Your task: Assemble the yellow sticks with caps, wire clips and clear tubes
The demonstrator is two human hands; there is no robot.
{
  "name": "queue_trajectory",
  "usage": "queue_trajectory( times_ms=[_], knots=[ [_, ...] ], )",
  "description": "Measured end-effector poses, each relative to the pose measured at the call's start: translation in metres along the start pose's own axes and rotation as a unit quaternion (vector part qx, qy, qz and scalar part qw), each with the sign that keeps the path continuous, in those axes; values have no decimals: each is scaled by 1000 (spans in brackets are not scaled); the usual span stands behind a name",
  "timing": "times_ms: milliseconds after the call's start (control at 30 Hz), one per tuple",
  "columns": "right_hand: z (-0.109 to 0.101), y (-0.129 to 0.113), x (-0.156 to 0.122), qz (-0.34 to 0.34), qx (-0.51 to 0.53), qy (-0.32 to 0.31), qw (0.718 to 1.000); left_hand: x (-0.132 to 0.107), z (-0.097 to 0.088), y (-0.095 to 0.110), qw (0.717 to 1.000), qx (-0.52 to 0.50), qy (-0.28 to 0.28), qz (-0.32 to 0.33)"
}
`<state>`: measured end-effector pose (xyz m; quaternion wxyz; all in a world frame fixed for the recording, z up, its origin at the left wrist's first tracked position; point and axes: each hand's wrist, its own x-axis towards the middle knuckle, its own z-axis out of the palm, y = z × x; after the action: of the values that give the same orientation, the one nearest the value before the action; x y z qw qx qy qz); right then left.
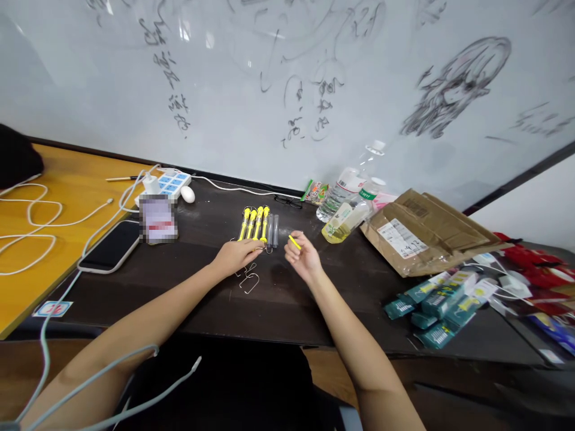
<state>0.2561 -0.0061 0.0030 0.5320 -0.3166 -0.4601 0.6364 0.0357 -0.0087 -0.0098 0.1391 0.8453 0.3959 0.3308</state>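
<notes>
My left hand (pixel 236 256) rests on the dark table (pixel 314 299), fingers curled down at the near ends of several yellow pens (pixel 254 224) laid side by side, with two grey tubes (pixel 272 230) beside them. What its fingers hold is hidden. My right hand (pixel 303 255) is raised a little to the right, palm up, pinching a small yellow piece (pixel 294 242) between fingertips. Bent wire clips (pixel 248 279) lie just in front of my left hand.
A phone (pixel 110 246), power strip (pixel 168 184) and white cables (pixel 31 221) lie at the left. Plastic bottles (pixel 345 200) and a flattened cardboard box (pixel 424 230) sit at the right, with green packets (pixel 438 305) near the front edge. A whiteboard (pixel 287 84) stands behind.
</notes>
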Motion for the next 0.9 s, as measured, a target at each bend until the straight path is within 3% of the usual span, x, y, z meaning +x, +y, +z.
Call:
queue_trajectory(
  times_ms=[67, 133, 233, 333, 433, 600, 900],
  knots=[
    [-10, -5, 2, -62, -105, 55, 991, 0, -1, 0, 1000, 8, 8, -10],
    [-17, -8, 2, -118, -250, 88, 957, 0, -2, 1, 1000, 8, 12, -26],
    [-21, -10, 0, -163, -479, 84, 859, -1, -2, 2, 998, -26, 33, -50],
    [-19, -8, -3, -156, -645, 25, 748, 1, -2, 3, 988, -116, 76, -70],
    [-17, -4, -4, -143, -716, -47, 682, 4, -2, 2, 964, -229, 101, -93],
    [-19, 0, -3, -154, -750, -93, 637, 10, -1, 4, 896, -409, 82, -152],
    [-19, -4, -5, -145, -777, -101, 605, 14, -7, 5, 822, -517, 85, -224]
  ],
)
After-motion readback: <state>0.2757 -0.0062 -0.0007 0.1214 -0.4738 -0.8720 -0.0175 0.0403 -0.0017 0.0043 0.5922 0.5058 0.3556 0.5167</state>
